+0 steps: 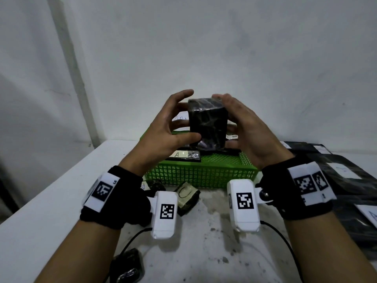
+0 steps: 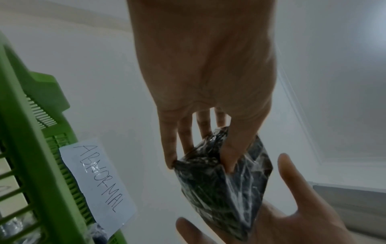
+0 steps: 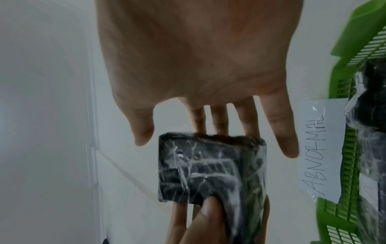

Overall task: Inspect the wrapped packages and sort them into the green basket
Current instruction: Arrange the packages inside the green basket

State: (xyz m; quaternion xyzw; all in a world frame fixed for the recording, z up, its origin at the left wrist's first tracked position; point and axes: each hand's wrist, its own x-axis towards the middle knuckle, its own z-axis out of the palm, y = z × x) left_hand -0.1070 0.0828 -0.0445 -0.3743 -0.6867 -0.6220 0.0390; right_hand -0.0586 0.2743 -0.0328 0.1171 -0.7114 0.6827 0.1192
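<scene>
Black film-wrapped package (image 1: 208, 124) upright above green basket (image 1: 202, 176); pinched by left hand (image 1: 163, 137) and right hand (image 1: 247, 137), fingers curled at both sides

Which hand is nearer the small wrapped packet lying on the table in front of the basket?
Left. The left hand is raised above the small wrapped packet; the right hand is farther right, both gripping the black package.
</scene>
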